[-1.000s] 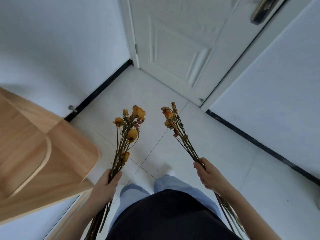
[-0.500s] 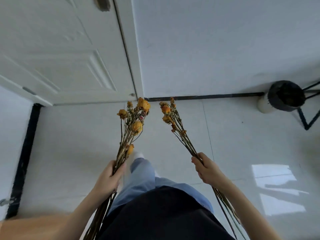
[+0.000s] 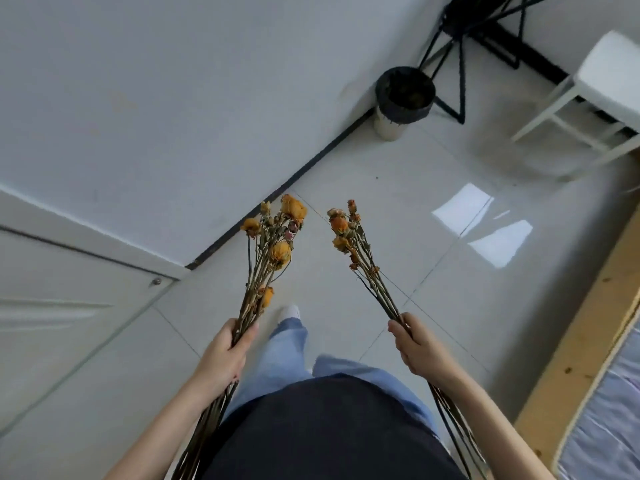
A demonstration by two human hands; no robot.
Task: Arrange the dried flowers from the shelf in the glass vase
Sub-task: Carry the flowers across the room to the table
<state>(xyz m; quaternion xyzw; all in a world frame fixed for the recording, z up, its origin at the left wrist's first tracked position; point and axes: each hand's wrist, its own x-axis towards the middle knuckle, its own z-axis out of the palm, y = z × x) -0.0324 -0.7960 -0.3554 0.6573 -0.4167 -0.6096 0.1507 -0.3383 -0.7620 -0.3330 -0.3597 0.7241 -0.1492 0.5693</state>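
Glossy pale floor tiles (image 3: pixel 346 174) lie under the person, mid-stride. Nearest, the left hand (image 3: pixel 225 355) clasps one bunch of dried flowers (image 3: pixel 273 244) and the right hand (image 3: pixel 417 348) clasps a second bunch (image 3: pixel 349 233), heads up and held apart, probably so the brittle blooms don't crush. Farther off stand a dark bin (image 3: pixel 404 95) and a white stool (image 3: pixel 606 81); no glass vase is in sight.

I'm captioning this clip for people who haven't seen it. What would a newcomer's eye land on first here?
First come the two bunches of dried orange flowers held up mid-frame over the pale tiled floor. The left hand grips the fuller bunch, and the right hand grips the thinner bunch. Next is the black-lined bin by the wall at upper right, with a white stool at the far right edge.
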